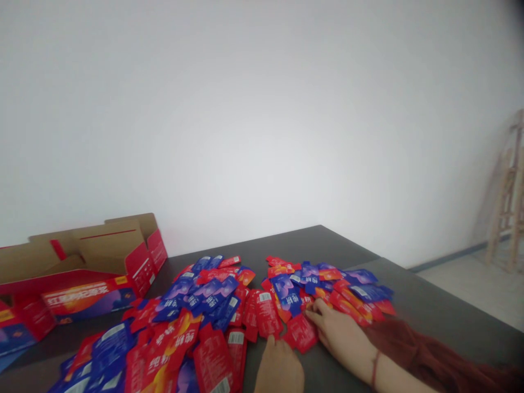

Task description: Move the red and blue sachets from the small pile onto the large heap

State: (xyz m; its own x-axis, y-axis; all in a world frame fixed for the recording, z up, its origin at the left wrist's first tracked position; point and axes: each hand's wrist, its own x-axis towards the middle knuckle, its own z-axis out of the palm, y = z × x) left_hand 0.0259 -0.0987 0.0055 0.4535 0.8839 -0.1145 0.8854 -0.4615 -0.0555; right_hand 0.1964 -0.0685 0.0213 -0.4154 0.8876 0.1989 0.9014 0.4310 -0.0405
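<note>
Cardboard boxes (92,299) stand beside heaped packets (213,357); whether the hands (341,334) grip any, I cannot tell.

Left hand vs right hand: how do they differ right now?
Reach: the left hand sits at the bottom edge; the right hand is farther up, among the packets.
Wrist: the left's is out of frame; the right's shows, wearing a thin red band.
Shared: both bare, backs up, fingertips by red packets; grip unclear.

Bare table (319,245) gives passage behind the 2 packet piles (213,297); an open box (94,303) blocks the left, a wall (262,136) the back.
</note>
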